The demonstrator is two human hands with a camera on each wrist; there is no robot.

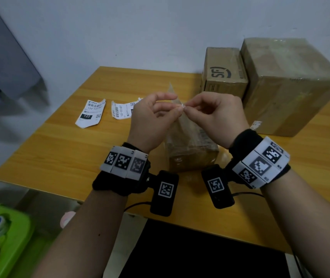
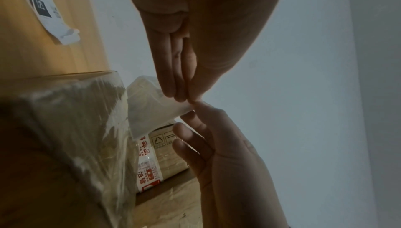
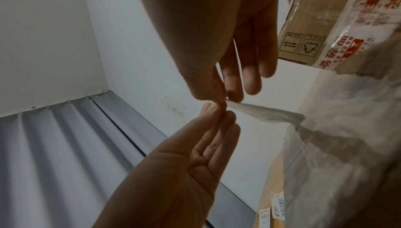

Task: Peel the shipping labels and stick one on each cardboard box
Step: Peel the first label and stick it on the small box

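Above the nearest box [image 1: 192, 153], the left hand [image 1: 150, 117] and right hand [image 1: 214, 117] are each keeping a narrow pinching grip on one label corner [image 1: 182, 106], seemingly peeling it. Farther along the worktop [image 1: 59, 153], two labels [image 1: 91, 113] are lying unused; no label shows on the boxes beyond [image 1: 288, 85].

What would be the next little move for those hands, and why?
Probably draw the hands apart to split the label from its backing. The left hand and right hand both pinch one corner of it above the small box, and nothing looks peeled yet. Two more labels wait on the table.
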